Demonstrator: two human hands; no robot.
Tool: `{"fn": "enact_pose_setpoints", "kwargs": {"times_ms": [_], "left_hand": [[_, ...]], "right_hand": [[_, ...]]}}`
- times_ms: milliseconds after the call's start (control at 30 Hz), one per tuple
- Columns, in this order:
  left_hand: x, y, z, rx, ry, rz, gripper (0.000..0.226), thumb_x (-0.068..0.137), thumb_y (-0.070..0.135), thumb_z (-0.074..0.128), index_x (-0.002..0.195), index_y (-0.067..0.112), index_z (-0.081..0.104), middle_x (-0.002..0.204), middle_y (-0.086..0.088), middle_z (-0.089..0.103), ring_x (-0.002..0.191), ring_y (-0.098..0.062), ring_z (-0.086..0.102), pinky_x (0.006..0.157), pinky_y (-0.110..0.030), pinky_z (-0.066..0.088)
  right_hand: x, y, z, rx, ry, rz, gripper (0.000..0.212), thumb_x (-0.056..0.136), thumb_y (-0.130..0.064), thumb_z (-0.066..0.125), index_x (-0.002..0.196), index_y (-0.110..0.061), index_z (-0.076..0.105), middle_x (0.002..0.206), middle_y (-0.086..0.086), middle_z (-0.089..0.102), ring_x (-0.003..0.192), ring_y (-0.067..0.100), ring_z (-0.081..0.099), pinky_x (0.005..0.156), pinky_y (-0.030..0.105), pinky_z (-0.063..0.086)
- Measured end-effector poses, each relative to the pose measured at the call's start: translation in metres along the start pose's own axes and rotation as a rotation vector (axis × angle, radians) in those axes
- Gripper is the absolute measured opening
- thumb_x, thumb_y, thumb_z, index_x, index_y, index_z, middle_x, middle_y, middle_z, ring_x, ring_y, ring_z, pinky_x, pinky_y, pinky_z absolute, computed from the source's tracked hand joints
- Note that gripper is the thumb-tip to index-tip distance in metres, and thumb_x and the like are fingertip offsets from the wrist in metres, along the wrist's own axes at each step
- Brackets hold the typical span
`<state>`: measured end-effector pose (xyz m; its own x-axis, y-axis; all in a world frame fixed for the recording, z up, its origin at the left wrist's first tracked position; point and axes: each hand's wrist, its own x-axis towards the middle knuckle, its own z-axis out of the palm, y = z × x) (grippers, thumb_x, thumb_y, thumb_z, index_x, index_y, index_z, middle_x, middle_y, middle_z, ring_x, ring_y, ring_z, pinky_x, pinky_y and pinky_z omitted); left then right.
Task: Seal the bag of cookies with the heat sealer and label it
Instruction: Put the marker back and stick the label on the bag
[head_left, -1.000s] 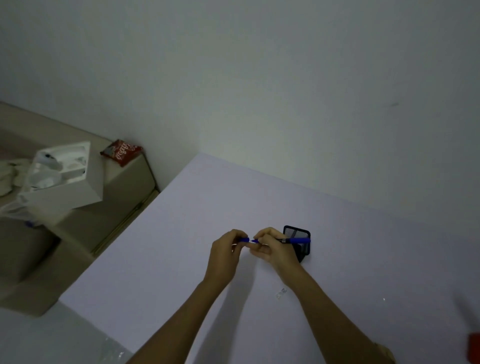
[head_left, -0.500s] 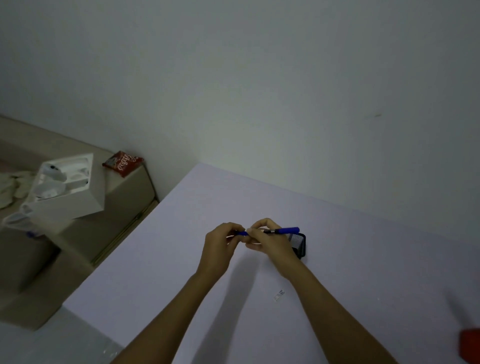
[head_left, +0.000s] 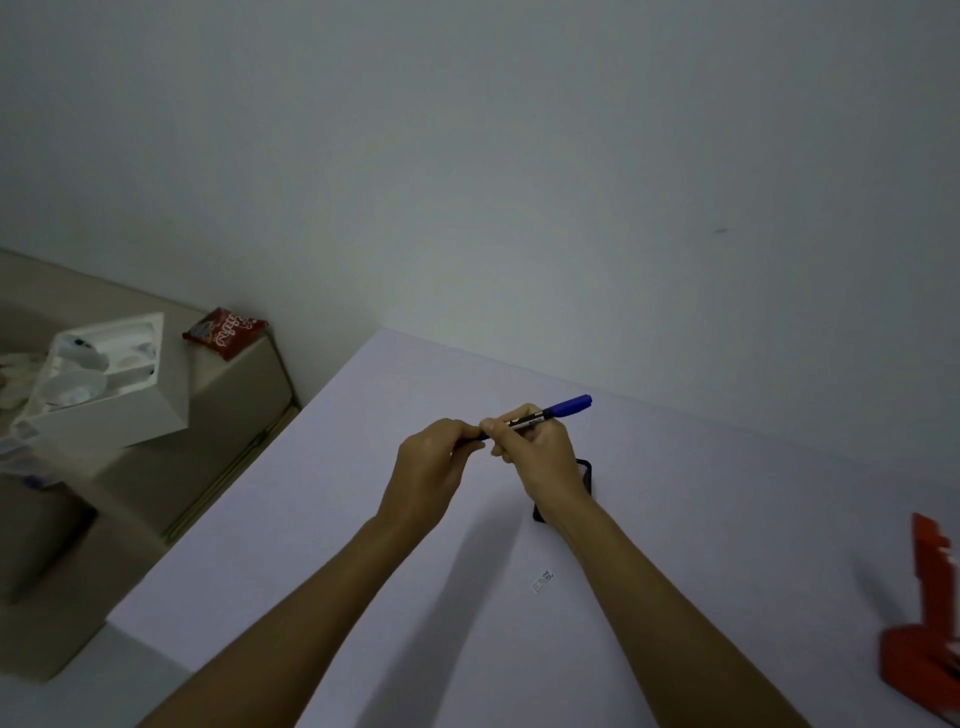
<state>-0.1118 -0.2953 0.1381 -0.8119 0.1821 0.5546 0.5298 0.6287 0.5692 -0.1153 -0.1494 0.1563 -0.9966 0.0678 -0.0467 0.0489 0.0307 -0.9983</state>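
Note:
A blue marker pen is held level above the pale table, its far end pointing up and right. My right hand grips the pen's barrel. My left hand pinches the pen's near end, its fingertips closed around the cap end. Below my right hand stands a black mesh pen holder, mostly hidden by the wrist. A small white printed label lies flat on the table between my forearms. A red heat sealer is cut off at the right edge. No bag of cookies is in view.
A plain wall runs behind the table. To the left, lower than the table, stand cardboard boxes with a white open box and a red snack packet on them.
Both hands have lifted the pen a little higher above the pen holder, and its far end now tilts upward. The view has shifted, bringing more of the red sealer in at right.

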Motion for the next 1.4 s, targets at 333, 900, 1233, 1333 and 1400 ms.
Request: {"fn": "enact_pose_setpoints", "kwargs": {"times_ms": [333, 900, 1233, 1333, 1400], "left_hand": [[0.003, 0.003, 0.009, -0.042, -0.043, 0.072, 0.013, 0.082, 0.015, 0.069, 0.095, 0.012, 0.070, 0.086, 0.002, 0.071, 0.076, -0.003, 0.063, 0.075, -0.011, 0.050], [0.021, -0.047, 0.161, -0.007, -0.384, -0.182, 0.029, 0.092, 0.017, 0.058, 0.120, 0.011, 0.058, 0.122, -0.005, 0.059, 0.111, -0.019, 0.056, 0.091, -0.022, 0.041], [0.006, -0.064, 0.195, -0.043, -0.474, -0.351, 0.034, 0.096, 0.022, 0.051, 0.129, 0.011, 0.053, 0.125, -0.007, 0.059, 0.110, -0.021, 0.056, 0.091, -0.028, 0.044], [0.005, -0.067, 0.194, -0.044, -0.454, -0.350, 0.033, 0.097, 0.020, 0.050, 0.128, 0.010, 0.053, 0.123, -0.007, 0.059, 0.108, -0.020, 0.057, 0.089, -0.026, 0.043], [0.003, -0.068, 0.192, -0.043, -0.404, -0.371, 0.030, 0.096, 0.015, 0.050, 0.125, 0.011, 0.053, 0.119, -0.005, 0.058, 0.100, -0.017, 0.057, 0.082, -0.025, 0.046]], "right_hand": [[-0.008, -0.007, -0.007, 0.014, 0.042, 0.091, 0.011, 0.088, -0.021, 0.067, 0.082, -0.013, 0.063, 0.054, -0.002, 0.063, 0.050, 0.010, 0.055, 0.051, 0.020, 0.046], [0.052, 0.094, -0.124, -0.279, 0.313, 0.267, 0.015, 0.092, -0.023, 0.057, 0.090, -0.013, 0.068, 0.081, 0.009, 0.074, 0.056, 0.015, 0.063, 0.052, 0.014, 0.048], [0.070, 0.151, -0.124, -0.386, 0.253, 0.261, 0.013, 0.084, -0.013, 0.069, 0.097, -0.011, 0.067, 0.075, -0.003, 0.063, 0.071, 0.012, 0.059, 0.055, 0.001, 0.041], [0.070, 0.148, -0.120, -0.351, 0.276, 0.256, 0.027, 0.084, -0.024, 0.072, 0.106, -0.020, 0.057, 0.061, -0.004, 0.051, 0.057, 0.007, 0.051, 0.050, 0.005, 0.039], [0.067, 0.145, -0.117, -0.319, 0.343, 0.261, 0.032, 0.086, -0.033, 0.068, 0.110, -0.026, 0.048, 0.058, -0.001, 0.046, 0.052, 0.010, 0.047, 0.047, 0.008, 0.039]]}}
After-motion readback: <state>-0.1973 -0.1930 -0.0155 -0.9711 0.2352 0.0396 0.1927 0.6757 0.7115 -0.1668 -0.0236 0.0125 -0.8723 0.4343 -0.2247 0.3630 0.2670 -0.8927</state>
